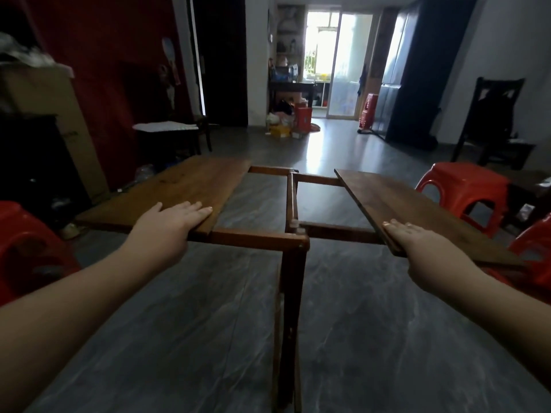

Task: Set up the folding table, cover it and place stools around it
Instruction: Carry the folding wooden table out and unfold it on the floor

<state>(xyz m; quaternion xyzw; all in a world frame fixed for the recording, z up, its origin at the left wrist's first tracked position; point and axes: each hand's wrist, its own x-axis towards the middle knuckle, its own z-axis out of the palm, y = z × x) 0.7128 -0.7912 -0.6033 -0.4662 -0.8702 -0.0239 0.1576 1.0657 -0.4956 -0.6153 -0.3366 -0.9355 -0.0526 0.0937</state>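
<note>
Unfolding comes first: my left hand lies flat, fingers straight, on the near edge of the left leaf; my right hand lies flat on the near corner of the right leaf. Both leaves run long-axis away from me, a gap over the frame between them. Next, I reckon, closing that gap. Red stools wait alongside.

The brown wooden folding table stands on the floor, its two leaves spread apart, frame bare between. Red plastic stools stand on both sides.
</note>
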